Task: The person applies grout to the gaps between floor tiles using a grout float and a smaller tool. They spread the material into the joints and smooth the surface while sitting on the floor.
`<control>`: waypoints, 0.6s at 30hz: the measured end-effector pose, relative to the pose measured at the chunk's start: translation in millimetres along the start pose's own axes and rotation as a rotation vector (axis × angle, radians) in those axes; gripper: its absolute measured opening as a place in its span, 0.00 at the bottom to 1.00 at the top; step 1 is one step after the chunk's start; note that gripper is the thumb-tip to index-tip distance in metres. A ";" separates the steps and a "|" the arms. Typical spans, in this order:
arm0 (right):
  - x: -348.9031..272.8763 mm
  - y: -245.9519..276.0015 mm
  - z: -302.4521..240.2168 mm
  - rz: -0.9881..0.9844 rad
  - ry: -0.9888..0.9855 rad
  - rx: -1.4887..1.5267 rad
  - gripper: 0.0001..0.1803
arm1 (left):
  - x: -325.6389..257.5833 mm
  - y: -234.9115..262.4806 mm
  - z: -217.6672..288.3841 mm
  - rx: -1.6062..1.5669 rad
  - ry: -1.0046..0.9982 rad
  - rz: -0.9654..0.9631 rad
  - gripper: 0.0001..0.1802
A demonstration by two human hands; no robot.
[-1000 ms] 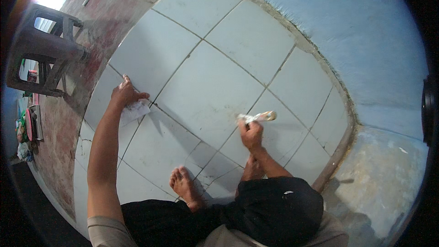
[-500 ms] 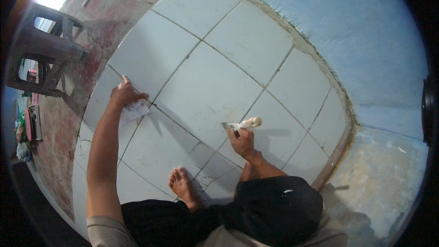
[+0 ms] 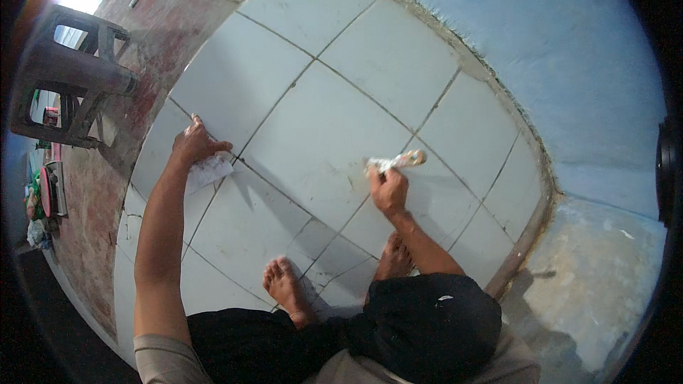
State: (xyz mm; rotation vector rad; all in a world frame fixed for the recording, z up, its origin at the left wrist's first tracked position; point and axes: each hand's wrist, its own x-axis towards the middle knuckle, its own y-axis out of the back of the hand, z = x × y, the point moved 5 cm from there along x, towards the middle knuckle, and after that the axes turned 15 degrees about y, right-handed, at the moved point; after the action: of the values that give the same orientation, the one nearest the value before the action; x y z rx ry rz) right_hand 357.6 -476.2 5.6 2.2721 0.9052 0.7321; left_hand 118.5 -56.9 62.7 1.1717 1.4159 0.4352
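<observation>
My right hand (image 3: 390, 190) is closed around a small putty knife (image 3: 403, 160), its handle pale and smeared with white. The knife is over the large middle tile, handle pointing right, and its blade is blurred. My left hand (image 3: 196, 144) lies on the white tiled floor (image 3: 306, 142), thumb stretched out to the right and fingers pointing away. Beside its palm and wrist is a whitish, see-through plastic piece (image 3: 210, 173), partly hidden by the arm; whether the hand presses on it I cannot tell.
My bare feet (image 3: 284, 286) rest on the near tiles, some of them cracked. A rough mortar edge (image 3: 491, 85) runs along the blue wall (image 3: 541, 50). At the left, a dark plastic stool (image 3: 85, 67) stands on reddish bare floor (image 3: 160, 50), with assorted items (image 3: 39, 203) nearer.
My right hand has moved up and to the right with the putty knife, uncovering more of my right foot. My left hand stays in place.
</observation>
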 end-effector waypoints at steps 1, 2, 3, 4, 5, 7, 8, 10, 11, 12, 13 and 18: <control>19.6 4.1 1.6 0.044 -0.010 0.002 0.18 | -0.3 -1.3 -2.3 0.006 -0.003 0.006 0.81; 33.2 10.0 0.2 0.092 -0.016 0.000 0.17 | -2.6 1.5 -2.0 0.011 0.012 -0.008 0.81; 32.9 7.7 -2.2 0.006 -0.065 0.023 0.17 | -5.8 3.5 -2.3 0.016 0.027 -0.022 0.81; 26.3 4.8 -8.7 -0.001 -0.021 0.005 0.17 | -8.1 6.2 1.7 0.018 0.034 -0.034 0.81; 15.4 -3.8 -18.0 -0.010 0.026 -0.011 0.18 | -8.2 6.7 4.9 0.017 0.031 -0.039 0.81; 0.4 -9.0 -30.2 -0.125 0.126 -0.058 0.18 | -8.8 5.2 6.0 0.019 0.034 -0.055 0.81; 4.1 -7.9 -25.5 -0.140 0.087 -0.044 0.18 | -8.6 5.9 4.5 0.015 0.031 -0.048 0.81; 21.1 -6.7 -10.1 -0.172 0.006 -0.018 0.18 | -7.3 5.7 4.3 0.009 0.021 -0.038 0.81; 39.1 0.6 -11.0 -0.094 -0.008 0.012 0.19 | -8.7 3.3 0.9 0.010 0.031 -0.035 0.80; 39.5 -2.6 -9.9 -0.086 -0.007 0.035 0.18 | -10.1 1.2 -2.7 0.010 0.042 -0.032 0.80; 46.0 -3.1 -8.1 -0.067 0.004 0.050 0.18 | -7.9 4.9 -1.0 0.001 0.045 -0.016 0.80; 13.8 -19.5 -34.3 -0.180 0.379 -0.031 0.19 | -10.6 11.8 11.2 -0.023 0.027 -0.031 0.80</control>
State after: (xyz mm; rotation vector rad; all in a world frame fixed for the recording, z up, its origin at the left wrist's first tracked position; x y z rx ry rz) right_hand 335.2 -443.7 19.4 2.0245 1.2431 1.1057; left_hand 131.1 -64.7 75.2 1.1271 1.4473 0.4460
